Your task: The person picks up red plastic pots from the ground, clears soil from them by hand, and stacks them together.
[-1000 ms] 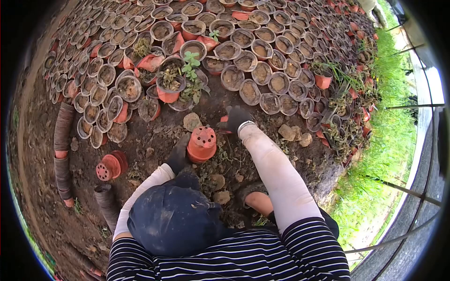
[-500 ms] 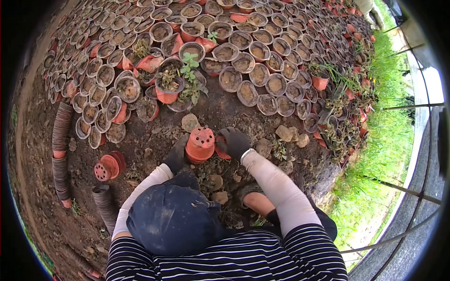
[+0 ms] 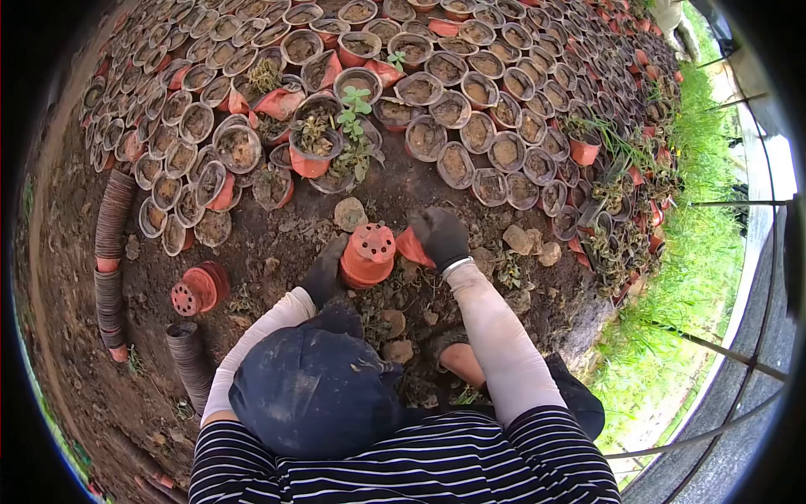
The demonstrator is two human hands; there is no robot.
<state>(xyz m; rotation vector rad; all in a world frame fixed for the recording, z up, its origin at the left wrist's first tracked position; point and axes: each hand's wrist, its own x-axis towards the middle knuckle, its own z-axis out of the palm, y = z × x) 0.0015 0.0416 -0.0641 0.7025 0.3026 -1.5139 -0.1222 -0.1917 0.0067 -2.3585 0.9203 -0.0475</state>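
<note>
A red plant pot [image 3: 367,256] stands upside down on the soil, the holes in its base facing up. My left hand [image 3: 324,273], in a dark glove, is closed around the pot's left side, with its fingertips partly hidden. To the right of the pot, my right hand [image 3: 440,235], also gloved, grips a piece of red plastic [image 3: 413,249]; its full shape is hidden by the hand. A pale clod [image 3: 349,214] lies just beyond the pot.
Rows of soil-filled pots [image 3: 453,164] cover the ground ahead. Another red pot stack [image 3: 200,288] and long stacks of dark pots [image 3: 109,290] lie at left. Clods [image 3: 519,240] sit at right. Grass [image 3: 672,336] and metal poles [image 3: 739,357] border the right side.
My right hand has moved away from the upside-down pot, up and to the right, carrying the red plastic. My left hand stays at the pot. The view has shifted slightly.
</note>
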